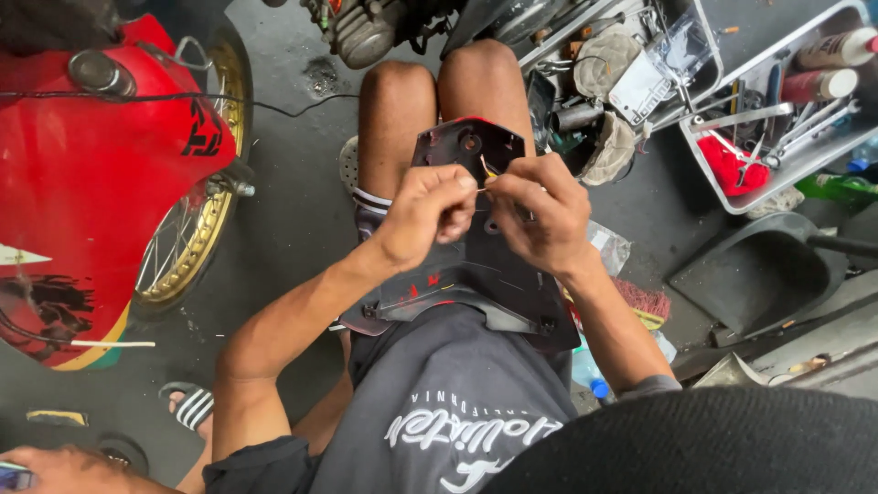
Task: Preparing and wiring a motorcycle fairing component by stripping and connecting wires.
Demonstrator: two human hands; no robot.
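Observation:
A dark plastic motorcycle panel (476, 274) with red edges lies across my lap and bare knees. Both hands work just above its upper part. My left hand (425, 212) has its fingers pinched on a thin pale wire (482, 187) that runs across to my right hand (541, 218). My right hand pinches the other end of the wire, where a short yellowish strand sticks up near the panel's round hole (470, 142). The two hands almost touch at the fingertips.
A red motorcycle body (82, 183) with a gold-rimmed wheel (197, 220) stands at left. A metal tray of tools and spray cans (786, 110) sits top right, with a dark dustpan (759, 270) below it. An engine (366, 32) is ahead. Another person's hand (46, 467) shows bottom left.

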